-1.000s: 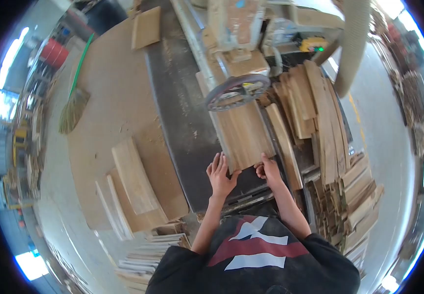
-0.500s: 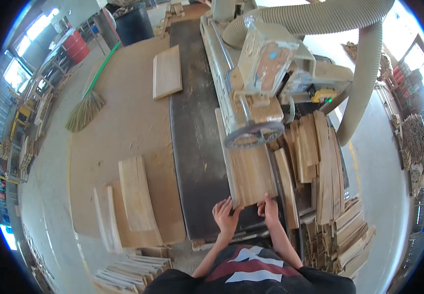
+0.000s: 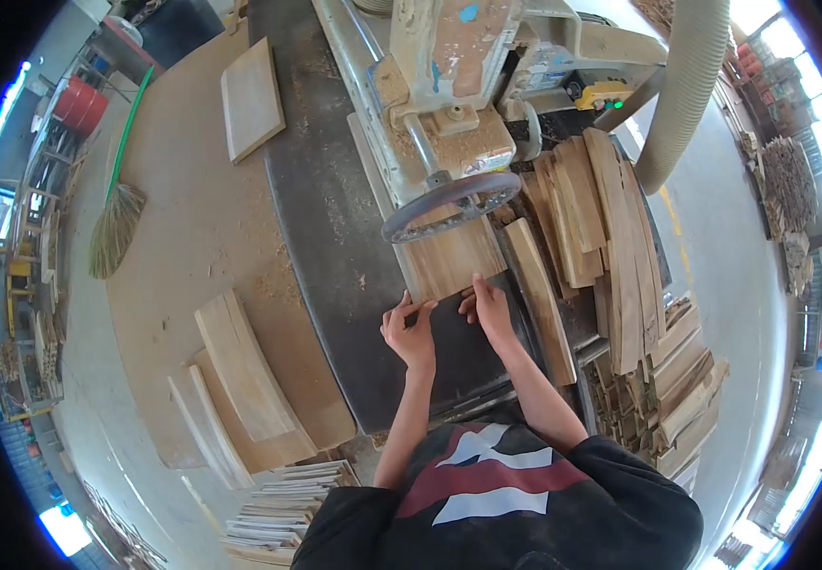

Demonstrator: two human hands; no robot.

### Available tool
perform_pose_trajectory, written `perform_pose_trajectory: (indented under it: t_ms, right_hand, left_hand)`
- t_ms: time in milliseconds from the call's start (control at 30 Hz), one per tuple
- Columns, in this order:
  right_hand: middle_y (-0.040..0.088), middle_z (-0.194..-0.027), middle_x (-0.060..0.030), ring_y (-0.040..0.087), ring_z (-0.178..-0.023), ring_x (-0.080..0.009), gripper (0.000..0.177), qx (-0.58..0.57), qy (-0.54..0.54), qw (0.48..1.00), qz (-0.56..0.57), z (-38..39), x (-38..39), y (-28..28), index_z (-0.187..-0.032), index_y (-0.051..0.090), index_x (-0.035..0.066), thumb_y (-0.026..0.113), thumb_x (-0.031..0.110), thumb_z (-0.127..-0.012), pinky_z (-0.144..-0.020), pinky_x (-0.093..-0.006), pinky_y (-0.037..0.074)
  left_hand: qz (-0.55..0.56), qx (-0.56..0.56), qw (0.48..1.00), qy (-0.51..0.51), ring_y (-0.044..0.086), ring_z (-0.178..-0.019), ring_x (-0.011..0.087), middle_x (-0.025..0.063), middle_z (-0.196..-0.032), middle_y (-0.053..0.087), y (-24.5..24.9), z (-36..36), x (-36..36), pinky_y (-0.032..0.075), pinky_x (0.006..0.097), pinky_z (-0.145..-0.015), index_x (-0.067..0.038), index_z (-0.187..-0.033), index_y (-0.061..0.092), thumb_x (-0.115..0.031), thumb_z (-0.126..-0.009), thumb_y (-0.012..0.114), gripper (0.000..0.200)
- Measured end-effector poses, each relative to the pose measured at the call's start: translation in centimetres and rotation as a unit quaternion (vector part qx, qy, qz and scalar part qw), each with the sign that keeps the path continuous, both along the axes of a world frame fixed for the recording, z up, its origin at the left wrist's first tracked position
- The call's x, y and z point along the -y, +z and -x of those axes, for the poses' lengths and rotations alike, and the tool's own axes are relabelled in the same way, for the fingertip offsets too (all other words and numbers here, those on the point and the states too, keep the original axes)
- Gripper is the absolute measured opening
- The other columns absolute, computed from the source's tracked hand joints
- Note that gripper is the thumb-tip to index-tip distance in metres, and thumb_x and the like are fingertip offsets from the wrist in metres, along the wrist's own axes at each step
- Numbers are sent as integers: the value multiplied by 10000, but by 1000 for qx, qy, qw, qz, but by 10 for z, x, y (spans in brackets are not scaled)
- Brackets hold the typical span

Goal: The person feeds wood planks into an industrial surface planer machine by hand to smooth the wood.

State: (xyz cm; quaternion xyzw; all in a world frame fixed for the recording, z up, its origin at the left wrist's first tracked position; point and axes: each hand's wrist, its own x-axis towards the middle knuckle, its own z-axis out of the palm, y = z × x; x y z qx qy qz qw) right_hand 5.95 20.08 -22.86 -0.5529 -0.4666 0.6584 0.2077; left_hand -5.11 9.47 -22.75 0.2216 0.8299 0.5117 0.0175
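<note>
A wooden board (image 3: pixel 451 261) lies on the dark machine table (image 3: pixel 325 228), its far part hidden under the machine and its handwheel (image 3: pixel 453 205). At the board's near left corner my left hand (image 3: pixel 409 330) pinches the edge between thumb and fingers. My right hand (image 3: pixel 487 309) is at the near right edge, its index finger on the board and the other fingers curled. A long light strip (image 3: pixel 370 161) runs along the board's left side. To the right of the board lies a narrow piece of wood (image 3: pixel 539 299).
Stacked boards (image 3: pixel 620 256) and offcuts (image 3: pixel 681 380) stand on the right. Loose boards (image 3: pixel 245 366) and another board (image 3: pixel 251 100) lie on the brown panel (image 3: pixel 183 256) at the left, near a broom (image 3: pixel 118 223). A thick hose (image 3: pixel 686 95) hangs at the right.
Both hands and the board have moved forward, so more of the board is under the machine. The camera view has also shifted.
</note>
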Motion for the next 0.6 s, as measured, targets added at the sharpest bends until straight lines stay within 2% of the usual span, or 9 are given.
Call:
perform_pose_trajectory:
  t_ms: [33, 133, 167, 233, 300, 367, 467, 500, 600]
  right_hand:
    - [675, -636, -83, 590, -476, -164, 575, -3, 5, 1000, 1, 3, 3, 1, -927, 677, -11, 498, 513, -1081, -471, -307, 447]
    - [697, -676, -77, 621, -520, -129, 356, 37, 42, 961, -270, 3, 27, -12, -1073, 694, 8, 516, 315, -1098, -497, -299, 474]
    - [697, -676, -77, 621, -520, -129, 356, 31, 51, 961, -269, 1, 33, -13, -1073, 694, 8, 516, 315, -1098, -497, -299, 474]
    - [675, -651, -64, 620, -538, -119, 251, 35, 130, 893, -430, 0, 36, -16, -1072, 693, 2, 535, 197, -1079, -512, -289, 468]
    - [665, -646, -57, 610, -542, -110, 238, 24, 115, 908, -402, 0, 36, -16, -1072, 693, -2, 540, 181, -1073, -513, -284, 456]
    - [662, -648, -58, 629, -556, -118, 195, 25, 88, 931, -352, 2, 34, -15, -1068, 697, 11, 573, 160, -1049, -524, -289, 473]
    - [652, -640, -56, 650, -567, -123, 173, 14, 97, 937, -336, -3, 36, -24, -1047, 709, 18, 617, 160, -1013, -531, -284, 489]
    - [650, -643, -50, 640, -560, -119, 174, 2, 98, 934, -345, -5, 35, -27, -1050, 711, 20, 633, 168, -1003, -528, -280, 485]
    - [641, -646, -41, 618, -538, -121, 185, 6, 104, 930, -352, -9, 36, -30, -1052, 715, 27, 661, 190, -984, -517, -278, 473]
  left_hand:
    - [-2, 6, 1000, 2, 688, -911, 250, 128, -1076, 789, 2, 5, -5, 515, 375, -819, -27, -821, 720, -97, -690, 929, 257]
    - [-53, 45, 997, 30, 697, -921, 234, 158, -1040, 784, -9, 17, -23, 530, 358, -780, -13, -804, 718, -82, -687, 932, 253]
    - [-52, 41, 997, 40, 697, -921, 234, 158, -1040, 784, -4, 24, -28, 530, 358, -780, -13, -804, 718, -82, -687, 932, 253]
    - [-11, 126, 991, 33, 670, -942, 288, 154, -1072, 786, 5, 40, -41, 548, 426, -844, -50, -783, 729, -123, -691, 924, 228]
    - [-24, 63, 998, 10, 690, -836, 208, 144, -1001, 794, 2, 70, -42, 556, 363, -771, -21, -826, 749, -148, -747, 917, 225]
    - [-13, 315, 943, -106, 674, -754, 114, 109, -918, 789, 20, 122, -47, 540, 300, -696, 6, -892, 769, -185, -817, 893, 240]
    - [-26, 193, 972, -130, 684, -804, 86, 69, -875, 777, 35, 226, -66, 535, 260, -712, 1, -954, 786, -164, -907, 811, 173]
    - [-103, 127, 979, -120, 708, -853, 125, 80, -891, 783, 17, 273, -81, 548, 287, -758, -4, -975, 788, -142, -928, 780, 146]
    - [1, -91, 996, 14, 743, -917, 334, 222, -938, 758, 6, 427, -134, 561, 409, -849, 12, -1087, 757, -341, -882, 827, 414]
